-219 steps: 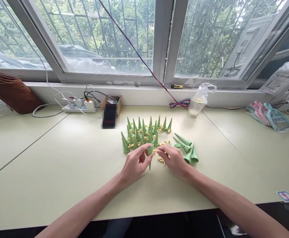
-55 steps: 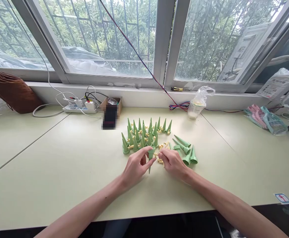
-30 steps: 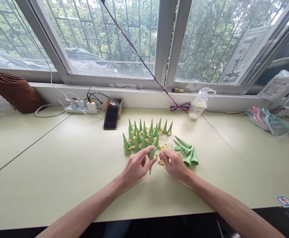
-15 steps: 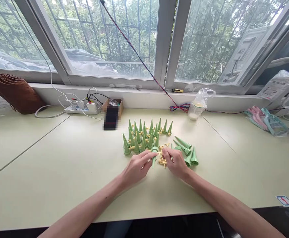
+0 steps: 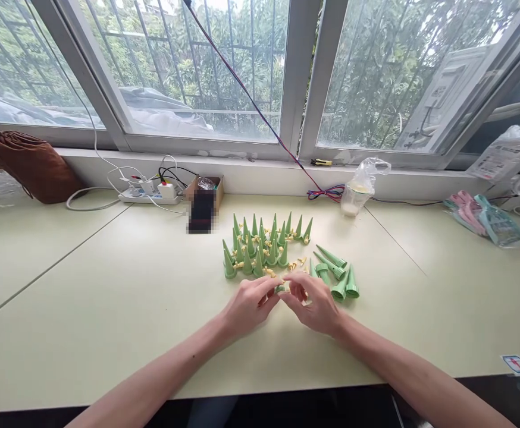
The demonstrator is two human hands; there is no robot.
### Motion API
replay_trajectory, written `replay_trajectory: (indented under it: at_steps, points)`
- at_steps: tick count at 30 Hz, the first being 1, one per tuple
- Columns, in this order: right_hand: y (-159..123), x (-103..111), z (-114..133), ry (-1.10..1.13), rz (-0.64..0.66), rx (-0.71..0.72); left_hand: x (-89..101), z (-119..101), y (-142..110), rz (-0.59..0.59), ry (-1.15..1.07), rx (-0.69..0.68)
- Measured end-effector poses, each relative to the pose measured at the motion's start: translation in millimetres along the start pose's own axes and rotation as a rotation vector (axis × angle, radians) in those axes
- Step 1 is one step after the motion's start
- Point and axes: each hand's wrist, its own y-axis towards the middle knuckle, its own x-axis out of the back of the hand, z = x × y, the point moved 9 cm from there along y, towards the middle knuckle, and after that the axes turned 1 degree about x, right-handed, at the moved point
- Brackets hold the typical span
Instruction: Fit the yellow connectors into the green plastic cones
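Observation:
My left hand and my right hand meet over the pale green table, fingers pinched together on one green cone spike, of which only the wide end shows between the fingertips. Just beyond stands a cluster of several upright green cones with small yellow fittings. To the right lie several loose green cones on their sides. A few small yellow pieces rest behind my right hand.
A blurred dark object and a small cardboard box stand behind the cones. A power strip with cables sits at the back left, a brown bag far left, a plastic-wrapped cup back right, packaged items far right.
The cone held in my left hand has turned, so only its wide end shows. My right hand has closed in on it, and both hands have moved slightly toward me.

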Motion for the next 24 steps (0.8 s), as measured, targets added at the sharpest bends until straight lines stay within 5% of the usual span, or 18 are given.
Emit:
replay_trajectory:
  at_steps: [6,14,19,24]
  points:
    - [0.2,-4.2,1.2,-0.014,0.010,0.024,-10.3,3.3,-1.8,0.119,-0.030,0.075]
    - [4.4,14.0,-10.1,-0.063,-0.112,-0.057,9.6,-9.9,2.8,-0.038,-0.024,-0.020]
    - [5.5,28.9,-17.8,-0.153,-0.221,-0.130,-11.0,-27.6,-2.3,0.182,0.063,-0.138]
    - [8.1,20.5,-23.1,-0.164,-0.160,-0.143,-24.8,-30.6,-9.4,0.274,0.071,-0.168]
